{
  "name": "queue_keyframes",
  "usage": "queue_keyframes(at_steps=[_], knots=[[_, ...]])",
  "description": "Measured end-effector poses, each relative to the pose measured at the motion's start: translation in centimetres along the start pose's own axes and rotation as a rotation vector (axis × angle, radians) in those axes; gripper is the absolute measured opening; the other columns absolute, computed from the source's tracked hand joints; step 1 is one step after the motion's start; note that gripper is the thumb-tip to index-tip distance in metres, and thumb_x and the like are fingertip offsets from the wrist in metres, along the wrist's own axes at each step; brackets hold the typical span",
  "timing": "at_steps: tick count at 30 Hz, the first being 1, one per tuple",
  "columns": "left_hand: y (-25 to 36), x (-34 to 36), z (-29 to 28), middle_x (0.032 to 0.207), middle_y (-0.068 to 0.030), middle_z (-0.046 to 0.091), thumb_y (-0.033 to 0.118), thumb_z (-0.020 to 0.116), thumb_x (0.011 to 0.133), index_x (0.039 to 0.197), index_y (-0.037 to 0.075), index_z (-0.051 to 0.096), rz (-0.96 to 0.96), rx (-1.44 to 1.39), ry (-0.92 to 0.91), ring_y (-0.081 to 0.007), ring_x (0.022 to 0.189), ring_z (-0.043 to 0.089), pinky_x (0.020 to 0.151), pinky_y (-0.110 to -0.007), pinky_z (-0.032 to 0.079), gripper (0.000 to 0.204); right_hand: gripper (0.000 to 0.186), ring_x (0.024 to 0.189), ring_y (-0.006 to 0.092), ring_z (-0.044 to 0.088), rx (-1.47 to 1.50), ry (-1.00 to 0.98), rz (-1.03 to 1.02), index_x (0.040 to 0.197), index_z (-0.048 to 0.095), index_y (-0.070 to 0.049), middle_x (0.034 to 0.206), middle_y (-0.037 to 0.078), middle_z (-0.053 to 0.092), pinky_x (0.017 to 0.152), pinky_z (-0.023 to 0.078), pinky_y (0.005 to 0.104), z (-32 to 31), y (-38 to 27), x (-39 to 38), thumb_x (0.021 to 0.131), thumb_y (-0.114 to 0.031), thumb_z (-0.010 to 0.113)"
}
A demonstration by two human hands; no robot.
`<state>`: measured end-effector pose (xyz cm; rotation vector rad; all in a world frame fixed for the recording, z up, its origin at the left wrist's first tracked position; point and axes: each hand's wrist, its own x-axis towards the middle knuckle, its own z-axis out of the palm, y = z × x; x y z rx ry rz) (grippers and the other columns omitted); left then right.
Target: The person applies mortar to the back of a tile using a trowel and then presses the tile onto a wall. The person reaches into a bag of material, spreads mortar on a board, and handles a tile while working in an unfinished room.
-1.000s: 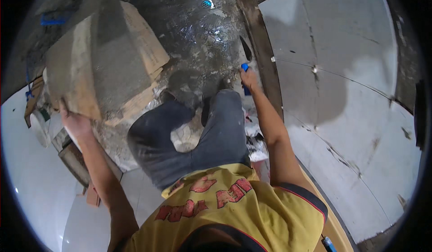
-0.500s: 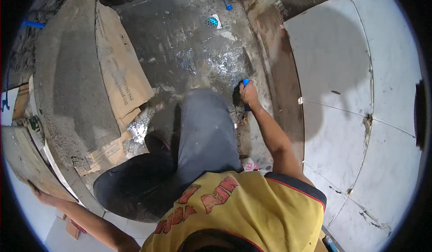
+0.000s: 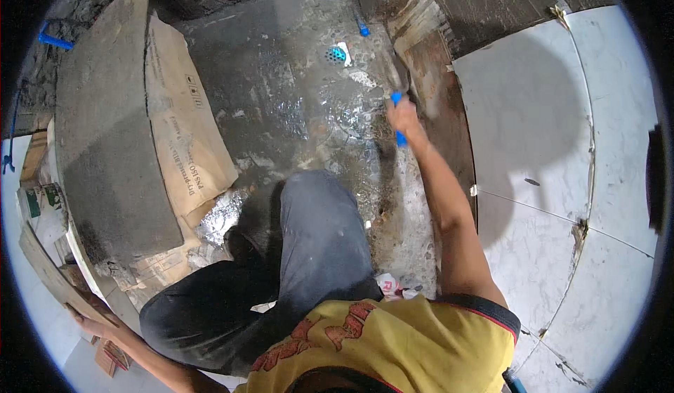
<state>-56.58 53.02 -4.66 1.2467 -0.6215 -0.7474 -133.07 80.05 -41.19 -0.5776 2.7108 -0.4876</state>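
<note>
At the right side of the wet concrete floor [image 3: 274, 77], my right hand [image 3: 403, 117] is closed round the blue handle of a trowel [image 3: 401, 139]. The handle shows above and below my fist; its blade is hard to make out. At the lower left, my left hand [image 3: 95, 325] grips the lower edge of a flat, greyish board [image 3: 56, 266], which stands tilted. My bent knee [image 3: 319, 217] is between the two arms.
A round blue drain cover [image 3: 335, 55] and a blue pipe end [image 3: 364, 30] lie ahead. A cement-coated slab [image 3: 116, 133] and torn brown cardboard [image 3: 189, 126] are at left. Large white tiles [image 3: 519, 126] line the right. Crumpled foil [image 3: 223, 216] lies near my foot.
My right hand has moved slightly right with the trowel. The board in my left hand has tipped up more steeply, away from the things behind it. The view has shifted a little.
</note>
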Motion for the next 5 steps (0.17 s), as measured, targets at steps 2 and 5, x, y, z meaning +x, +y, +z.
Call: queue_keyframes(at_steps=[2,5], knots=[[-1.0,0.9,-0.5,0.135,-0.0181,0.053,0.017,0.054,0.093,0.133,-0.003,0.052,0.528,0.602,-0.102,-0.0281,0.113,0.058,0.098,-0.038,0.049,0.044,0.049,0.106,0.0459,0.06,0.019,-0.004,0.001,0.101,0.062,0.006,0.108,0.03,0.064,0.093,0.048,0.0485,-0.3,-2.6,5.4,0.088,-0.041,0.055],[-2.0,3.5,-2.7,0.134,-0.0186,0.053,0.021,0.068,0.084,0.134,-0.001,0.052,0.674,0.641,-0.173,-0.0297,0.115,0.057,0.097,-0.04,0.05,0.057,0.049,0.109,0.0436,0.06,0.014,-0.076,0.083,0.1,0.063,0.003,0.108,0.027,0.065,0.093,0.048,0.0462,0.6,-5.5,8.4,0.088,-0.043,0.055]])
